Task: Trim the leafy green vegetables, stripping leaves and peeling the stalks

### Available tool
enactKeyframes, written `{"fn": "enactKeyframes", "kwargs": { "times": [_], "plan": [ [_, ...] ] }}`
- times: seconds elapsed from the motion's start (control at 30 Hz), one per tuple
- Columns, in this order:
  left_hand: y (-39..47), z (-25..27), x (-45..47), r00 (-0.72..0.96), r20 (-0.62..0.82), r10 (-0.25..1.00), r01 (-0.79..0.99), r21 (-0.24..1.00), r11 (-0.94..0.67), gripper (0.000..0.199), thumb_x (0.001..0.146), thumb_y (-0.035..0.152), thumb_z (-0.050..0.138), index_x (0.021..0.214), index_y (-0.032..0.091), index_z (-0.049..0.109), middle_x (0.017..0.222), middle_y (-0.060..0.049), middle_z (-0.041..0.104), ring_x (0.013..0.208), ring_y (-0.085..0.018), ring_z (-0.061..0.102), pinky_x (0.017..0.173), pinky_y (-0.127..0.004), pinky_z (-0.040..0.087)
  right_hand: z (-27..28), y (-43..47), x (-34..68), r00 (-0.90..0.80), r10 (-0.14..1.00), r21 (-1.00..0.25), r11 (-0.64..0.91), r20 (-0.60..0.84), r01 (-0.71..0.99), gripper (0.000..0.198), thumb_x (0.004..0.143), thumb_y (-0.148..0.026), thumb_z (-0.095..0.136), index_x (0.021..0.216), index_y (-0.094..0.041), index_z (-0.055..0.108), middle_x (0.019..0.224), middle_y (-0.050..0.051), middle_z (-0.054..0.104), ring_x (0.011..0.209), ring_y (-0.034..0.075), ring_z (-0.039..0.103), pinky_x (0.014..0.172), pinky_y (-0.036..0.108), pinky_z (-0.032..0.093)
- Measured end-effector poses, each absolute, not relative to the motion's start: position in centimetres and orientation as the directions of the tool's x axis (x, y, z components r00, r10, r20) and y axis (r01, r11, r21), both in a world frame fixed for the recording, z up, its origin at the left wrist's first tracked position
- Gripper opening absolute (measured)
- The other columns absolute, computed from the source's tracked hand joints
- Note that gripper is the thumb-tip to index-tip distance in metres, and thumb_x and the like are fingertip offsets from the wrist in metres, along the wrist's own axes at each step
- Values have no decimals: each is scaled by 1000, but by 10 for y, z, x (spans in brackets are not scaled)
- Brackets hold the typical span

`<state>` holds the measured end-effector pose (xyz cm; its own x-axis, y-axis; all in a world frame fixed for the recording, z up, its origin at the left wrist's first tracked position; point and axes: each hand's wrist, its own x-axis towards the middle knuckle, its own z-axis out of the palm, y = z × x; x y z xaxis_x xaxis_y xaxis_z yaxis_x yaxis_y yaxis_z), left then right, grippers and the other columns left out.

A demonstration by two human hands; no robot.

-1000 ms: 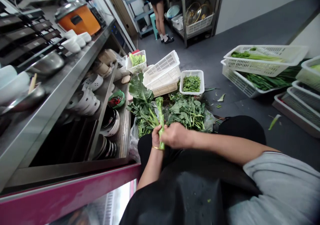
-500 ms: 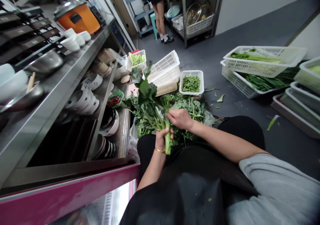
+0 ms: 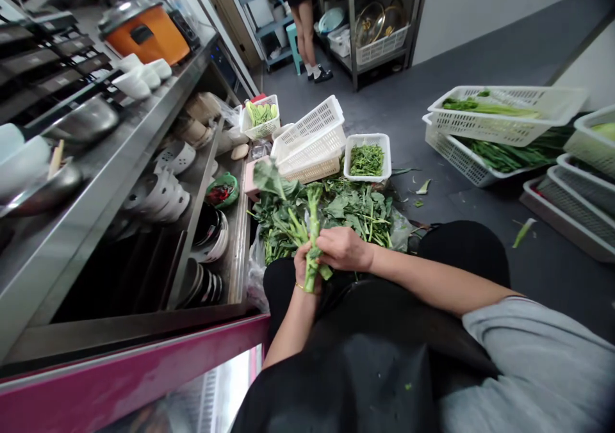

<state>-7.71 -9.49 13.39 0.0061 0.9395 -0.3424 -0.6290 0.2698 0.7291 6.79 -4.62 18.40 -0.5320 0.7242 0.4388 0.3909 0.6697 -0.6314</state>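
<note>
My left hand is closed round a thick pale-green vegetable stalk, which stands nearly upright with cut side stems and a broad leaf at its far left. My right hand pinches at the stalk's right side, its fingertips against a small leafy bit. Whether it grips that bit or the stalk itself is hard to make out. Below and beyond both hands lies a heap of leafy greens on clear plastic. A white basket of small trimmed greens stands just behind the heap.
White nested baskets lean behind the heap. To the left runs a steel shelf unit with bowls and an orange cooker. Vegetable baskets stand at right; scraps lie on the floor. A person stands at the back.
The leafy stalk has lost most of its dark foliage from view and stands more upright. My right hand has come lower and closer to my left hand.
</note>
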Motion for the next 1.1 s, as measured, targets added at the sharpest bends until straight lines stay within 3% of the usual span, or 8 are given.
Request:
{"fn": "enactKeyframes", "kwargs": {
  "times": [0.13,0.27,0.47,0.63,0.77,0.9,1.0,1.1],
  "plan": [
    [-101,125,-87,-21,-166,986,-696,710,105,47,75,56,52,100,17,59,52,7,31,35,-4,18,38,-23,24,179,-35,76,-392,919,-999,45,36,15,21,79,-37,55,80,-17,52,57,-2,54,52,12,54,48,23,40],
    [-109,116,-80,80,-129,988,-691,708,148,56,72,64,50,104,19,60,49,9,24,32,-3,14,38,-24,23,194,-6,70,-546,829,-904,-319,-120,-285,25,65,-29,67,78,-16,50,54,-3,54,48,11,55,43,21,41],
    [-102,133,-81,175,-209,962,-512,816,271,53,63,58,64,97,17,59,64,-1,52,42,-8,43,41,-24,32,207,-4,59,-424,903,-996,-84,-68,-20,14,68,-23,62,70,-17,49,47,-5,52,43,9,49,44,21,41],
    [-95,153,-84,45,-143,989,-459,876,148,38,64,31,69,96,15,57,67,-3,61,47,-10,50,46,-23,38,192,-1,57,-343,929,-965,205,138,166,15,79,-30,56,78,-18,49,55,-3,56,49,10,52,48,21,41],
    [-94,153,-80,69,-130,989,-535,832,147,36,63,29,66,95,15,57,61,0,58,42,-9,46,44,-23,36,196,-17,57,-481,806,-867,470,344,167,16,83,-33,52,81,-18,48,62,-1,56,54,11,52,53,23,42],
    [-91,152,-87,51,-145,988,-701,700,139,33,66,32,62,94,15,59,58,3,50,44,-7,42,46,-21,36,208,-55,65,-694,416,-587,810,588,-12,6,81,-22,50,76,-18,49,71,3,57,67,13,53,63,26,44],
    [-91,148,-95,16,-102,995,-790,608,75,42,69,40,58,104,16,59,55,6,42,38,-4,28,41,-20,29,204,-59,76,-565,648,-807,588,511,-56,11,83,-25,51,74,-18,49,62,0,53,57,11,50,54,23,43],
    [-95,139,-96,-58,-61,996,-802,597,-10,49,72,47,53,110,17,58,51,7,36,36,-5,20,40,-22,27,193,-36,75,-393,914,-991,62,104,-117,16,80,-31,55,74,-17,50,48,-6,43,41,8,41,39,21,32]
  ]
}}
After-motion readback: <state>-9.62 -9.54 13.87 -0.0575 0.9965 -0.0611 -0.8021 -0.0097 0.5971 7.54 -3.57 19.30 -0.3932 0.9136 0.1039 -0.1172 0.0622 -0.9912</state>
